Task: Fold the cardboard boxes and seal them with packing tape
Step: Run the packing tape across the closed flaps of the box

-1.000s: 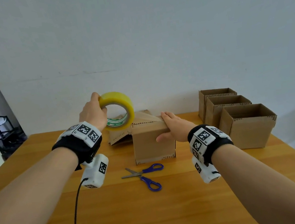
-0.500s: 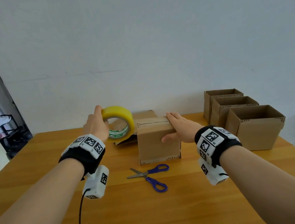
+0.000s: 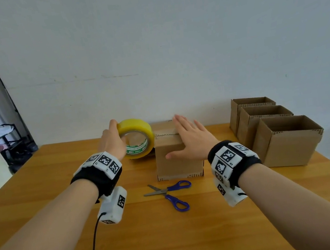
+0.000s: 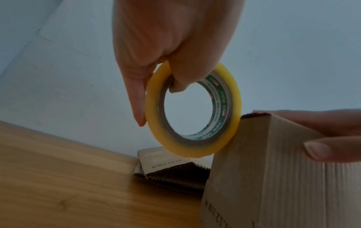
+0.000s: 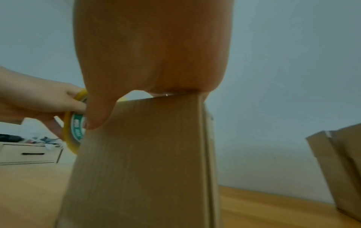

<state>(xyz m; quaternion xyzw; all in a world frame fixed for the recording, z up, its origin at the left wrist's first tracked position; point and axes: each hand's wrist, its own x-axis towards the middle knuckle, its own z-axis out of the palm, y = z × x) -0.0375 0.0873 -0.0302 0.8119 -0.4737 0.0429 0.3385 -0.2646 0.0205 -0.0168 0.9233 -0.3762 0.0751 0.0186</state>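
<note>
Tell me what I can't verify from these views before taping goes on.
- Top seam of the closed box: head view, right hand covers its near part.
- Free end of the tape roll: not discernible in any view.
- Flattened cardboard: left wrist view, box hides its right part.
- Left hand fingers: head view, behind the roll.

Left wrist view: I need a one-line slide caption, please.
Left hand grips a yellow tape roll against the closed box, steadied by the right hand.
</note>
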